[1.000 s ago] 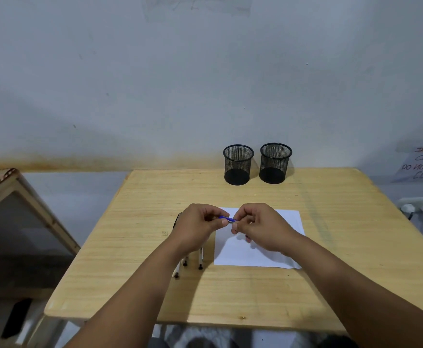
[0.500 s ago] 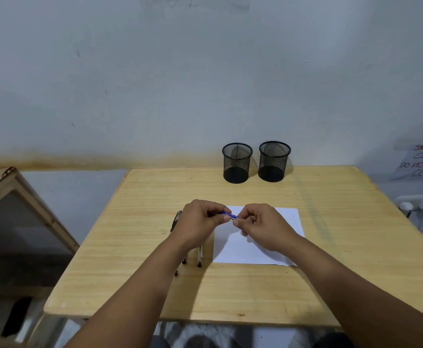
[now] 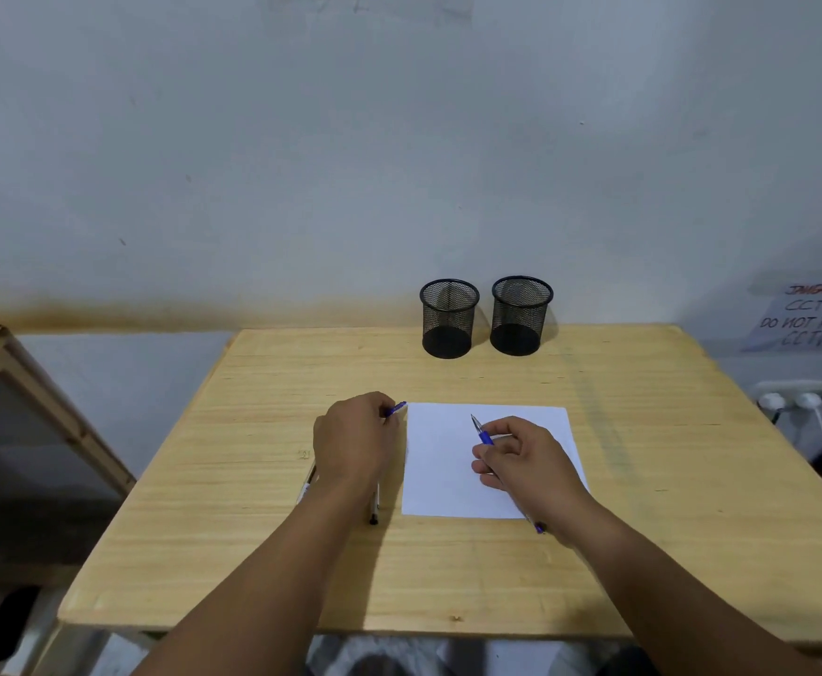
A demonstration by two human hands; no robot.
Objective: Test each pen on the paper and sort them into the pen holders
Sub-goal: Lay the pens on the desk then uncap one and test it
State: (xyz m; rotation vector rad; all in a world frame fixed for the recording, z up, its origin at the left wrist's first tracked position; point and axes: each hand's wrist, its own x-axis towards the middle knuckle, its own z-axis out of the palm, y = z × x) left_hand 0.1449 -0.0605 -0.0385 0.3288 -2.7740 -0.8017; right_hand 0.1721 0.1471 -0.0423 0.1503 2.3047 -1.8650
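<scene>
Right hand [image 3: 521, 461] grips the uncapped pen [image 3: 484, 434] over the paper [image 3: 440, 461]; left hand [image 3: 355, 441] pinches its cap [image 3: 395, 408] at the paper's left edge; next, a test stroke

Pen holders [image 3: 449, 318] and [image 3: 521, 315]: black mesh. Paper [image 3: 440, 461]: plain white. Pen [image 3: 485, 437]: blue grip, silver tip. Cap [image 3: 395, 408]: blue. Table [image 3: 262, 485]: pale yellow wood grain. Wall [image 3: 301, 163]: grey-white, brown stain band.
</scene>
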